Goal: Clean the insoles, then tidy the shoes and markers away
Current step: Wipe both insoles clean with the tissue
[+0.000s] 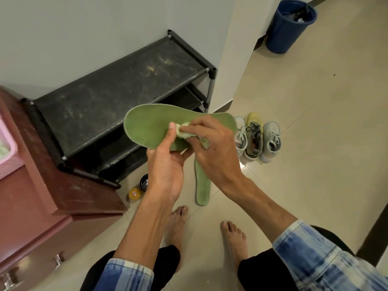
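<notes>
My left hand (165, 162) holds a green insole (147, 124) from below, thumb on its top face, in front of me above the floor. On that insole my right hand (212, 148) pinches a small pale green cloth (184, 133) against the surface. A second green insole (202, 185) lies on the floor tiles below my hands. Three shoes (255, 139) stand side by side on the floor to the right: two pale grey-blue ones and a yellow-grey one between them.
A black, dusty shoe rack (117, 85) stands against the wall. A reddish cabinet (42, 185) with a pink basket (6, 141) is at left. Two small round tins (139, 187) sit on the floor by the rack. A blue bin (290, 26) stands at far right.
</notes>
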